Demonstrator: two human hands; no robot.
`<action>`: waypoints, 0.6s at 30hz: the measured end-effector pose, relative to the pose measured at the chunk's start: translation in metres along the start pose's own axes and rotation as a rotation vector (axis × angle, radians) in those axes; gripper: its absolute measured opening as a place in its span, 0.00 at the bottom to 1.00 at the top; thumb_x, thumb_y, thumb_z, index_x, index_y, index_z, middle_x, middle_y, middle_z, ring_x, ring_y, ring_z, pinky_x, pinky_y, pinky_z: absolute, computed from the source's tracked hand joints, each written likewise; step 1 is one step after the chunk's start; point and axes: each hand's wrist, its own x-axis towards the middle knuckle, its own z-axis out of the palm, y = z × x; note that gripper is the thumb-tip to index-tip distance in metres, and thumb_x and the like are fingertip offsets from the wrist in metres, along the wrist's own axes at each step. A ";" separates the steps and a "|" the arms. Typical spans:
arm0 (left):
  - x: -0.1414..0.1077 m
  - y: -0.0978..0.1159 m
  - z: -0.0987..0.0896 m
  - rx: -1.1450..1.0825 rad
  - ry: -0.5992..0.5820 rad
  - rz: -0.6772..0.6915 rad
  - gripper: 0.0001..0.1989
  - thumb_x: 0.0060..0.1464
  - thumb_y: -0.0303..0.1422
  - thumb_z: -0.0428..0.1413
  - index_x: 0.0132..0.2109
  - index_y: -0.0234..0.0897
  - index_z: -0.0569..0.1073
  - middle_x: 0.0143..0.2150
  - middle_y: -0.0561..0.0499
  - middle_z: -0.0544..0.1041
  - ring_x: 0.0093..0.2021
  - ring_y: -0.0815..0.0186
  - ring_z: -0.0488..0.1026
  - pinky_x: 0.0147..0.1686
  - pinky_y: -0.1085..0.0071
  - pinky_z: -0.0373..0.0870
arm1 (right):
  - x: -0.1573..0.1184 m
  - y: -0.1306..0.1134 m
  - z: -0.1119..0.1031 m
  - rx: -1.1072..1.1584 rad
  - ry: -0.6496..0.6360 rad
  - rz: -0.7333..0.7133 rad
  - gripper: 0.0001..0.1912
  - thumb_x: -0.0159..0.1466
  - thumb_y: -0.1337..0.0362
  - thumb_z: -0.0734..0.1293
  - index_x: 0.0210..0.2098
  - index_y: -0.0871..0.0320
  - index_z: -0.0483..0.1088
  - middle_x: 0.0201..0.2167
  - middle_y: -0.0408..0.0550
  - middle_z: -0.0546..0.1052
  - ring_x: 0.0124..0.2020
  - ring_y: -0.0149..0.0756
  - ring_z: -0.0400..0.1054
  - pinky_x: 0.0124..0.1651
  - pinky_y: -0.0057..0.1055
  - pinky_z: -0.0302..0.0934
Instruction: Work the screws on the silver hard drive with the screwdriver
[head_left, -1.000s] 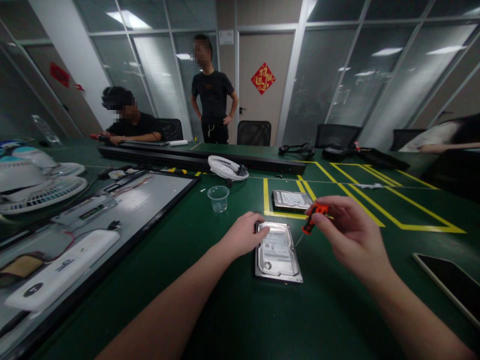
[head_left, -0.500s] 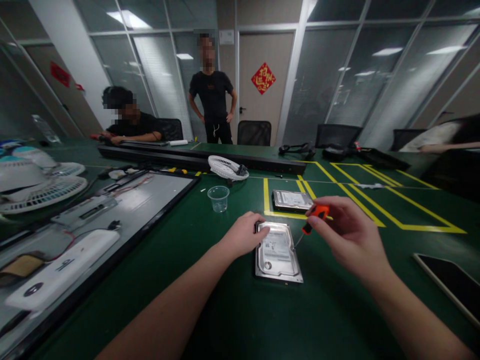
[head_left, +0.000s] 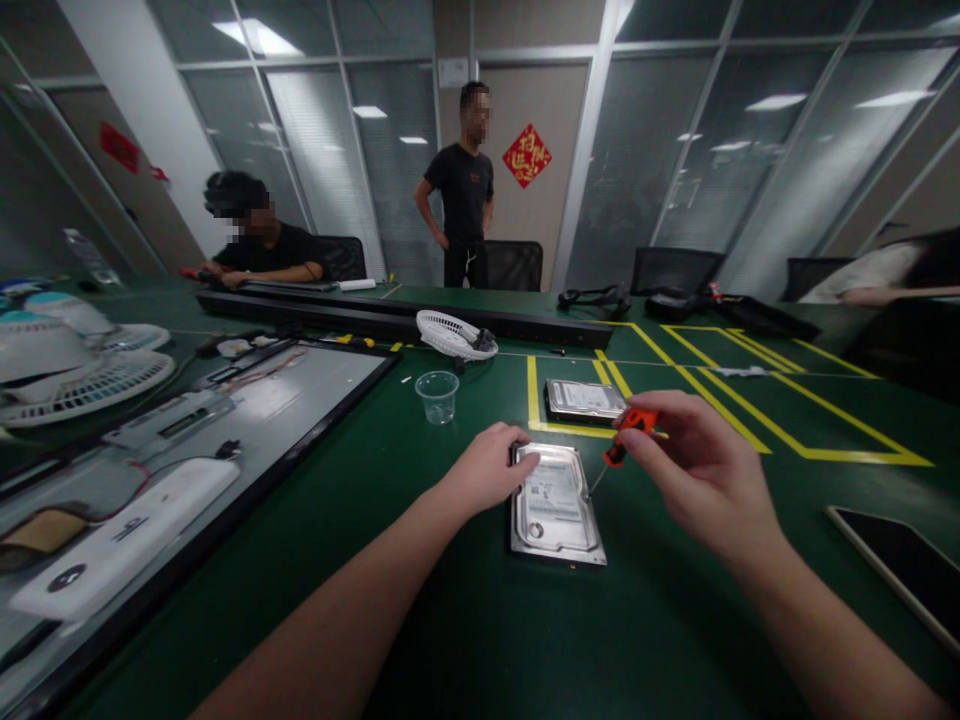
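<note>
A silver hard drive lies flat on the green table in front of me, label side up. My left hand grips its far left corner, thumb on the top face and fingers over the edge. Between the thumb and fingers of my right hand is an orange and black screwdriver, held tilted. Its thin tip meets the drive's right edge; the screw under it is too small to make out. A second hard drive lies just beyond, inside a yellow tape outline.
A clear plastic cup stands left of the drives, with a white fan grille behind it. An opened display panel fills the left side. A phone lies at the right. Two people are across the table.
The standing person across the table has shifted to the right and turned. My hands, the screwdriver and the hard drive stay nearly in place.
</note>
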 end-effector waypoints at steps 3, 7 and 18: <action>0.000 0.000 0.000 -0.001 -0.006 -0.003 0.18 0.64 0.43 0.57 0.53 0.37 0.79 0.46 0.45 0.76 0.43 0.59 0.75 0.45 0.63 0.72 | 0.000 -0.002 -0.002 0.029 -0.026 0.018 0.14 0.68 0.65 0.72 0.53 0.46 0.76 0.49 0.47 0.79 0.48 0.37 0.77 0.49 0.33 0.75; 0.000 0.001 -0.001 -0.006 -0.003 0.015 0.18 0.64 0.42 0.57 0.53 0.35 0.79 0.46 0.45 0.76 0.42 0.59 0.75 0.46 0.63 0.72 | -0.002 -0.004 -0.003 0.118 -0.101 0.065 0.16 0.72 0.63 0.67 0.59 0.45 0.74 0.57 0.50 0.78 0.57 0.43 0.76 0.59 0.42 0.72; 0.000 0.002 -0.002 -0.011 -0.006 0.003 0.17 0.64 0.42 0.57 0.52 0.36 0.80 0.46 0.45 0.76 0.41 0.60 0.75 0.45 0.63 0.72 | 0.000 0.000 -0.002 0.014 -0.010 0.017 0.14 0.68 0.64 0.72 0.53 0.46 0.77 0.48 0.47 0.79 0.46 0.37 0.77 0.47 0.34 0.75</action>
